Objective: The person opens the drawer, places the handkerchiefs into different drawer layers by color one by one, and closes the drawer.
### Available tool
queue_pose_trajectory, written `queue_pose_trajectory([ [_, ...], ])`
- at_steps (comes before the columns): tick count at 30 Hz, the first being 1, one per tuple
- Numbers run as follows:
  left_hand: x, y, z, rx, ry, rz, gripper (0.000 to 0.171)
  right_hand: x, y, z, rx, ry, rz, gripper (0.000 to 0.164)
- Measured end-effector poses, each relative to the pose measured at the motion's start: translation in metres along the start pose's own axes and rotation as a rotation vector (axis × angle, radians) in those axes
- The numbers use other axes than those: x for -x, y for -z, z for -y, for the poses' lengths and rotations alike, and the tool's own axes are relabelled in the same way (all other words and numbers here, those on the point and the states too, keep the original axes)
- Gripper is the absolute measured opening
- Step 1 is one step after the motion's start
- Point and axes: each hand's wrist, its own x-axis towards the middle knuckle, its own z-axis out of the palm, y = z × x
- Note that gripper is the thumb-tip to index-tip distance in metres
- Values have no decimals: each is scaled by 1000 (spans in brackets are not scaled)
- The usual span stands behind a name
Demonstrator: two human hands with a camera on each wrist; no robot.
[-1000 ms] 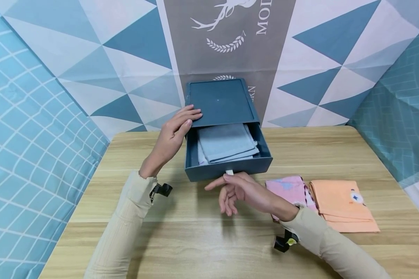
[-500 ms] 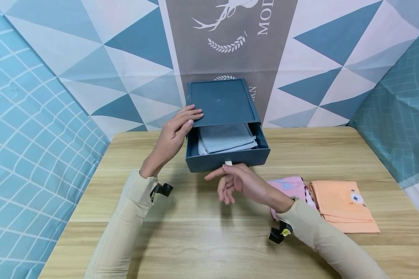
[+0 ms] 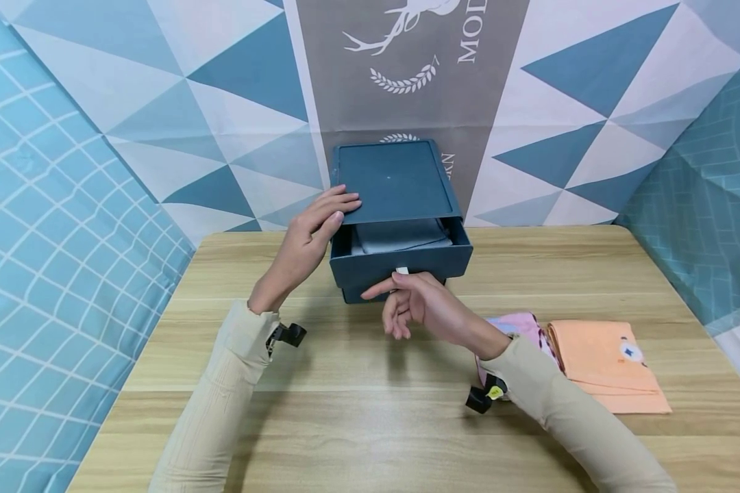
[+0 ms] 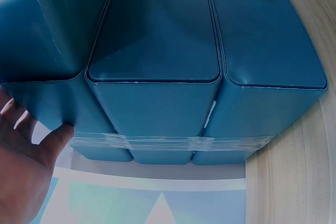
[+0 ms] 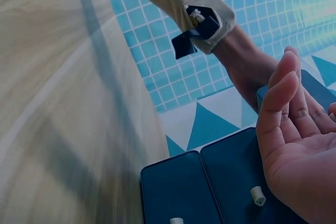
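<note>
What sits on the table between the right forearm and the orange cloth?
In the head view, a folded pink patterned cloth lies there, partly hidden under the right sleeve and touching or slightly tucked under the orange cloth edge.

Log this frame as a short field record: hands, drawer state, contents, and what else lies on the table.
left hand: rests on the top front left corner of the drawer box, fingers straight
right hand: at the top drawer front, by its white pull tab; fingers relaxed
drawer state: partly open
contents: folded light blue cloth
table: light wood; folded pink cloth and folded orange cloth to the right, side by side
backdrop: blue and white triangle fabric
</note>
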Motion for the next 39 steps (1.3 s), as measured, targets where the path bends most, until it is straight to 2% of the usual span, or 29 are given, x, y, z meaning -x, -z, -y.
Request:
queue_pose_trajectory([
  [8, 0, 0, -1, -3, 3, 3, 33, -8, 6, 0, 35, 31, -30, 56],
  [19, 0, 1, -3, 25, 43, 21, 39, -21, 15, 0, 47, 62, -61, 52],
  [39, 0, 1, -2, 28, 45, 8, 36, -34, 23, 3, -35, 59, -89, 52],
])
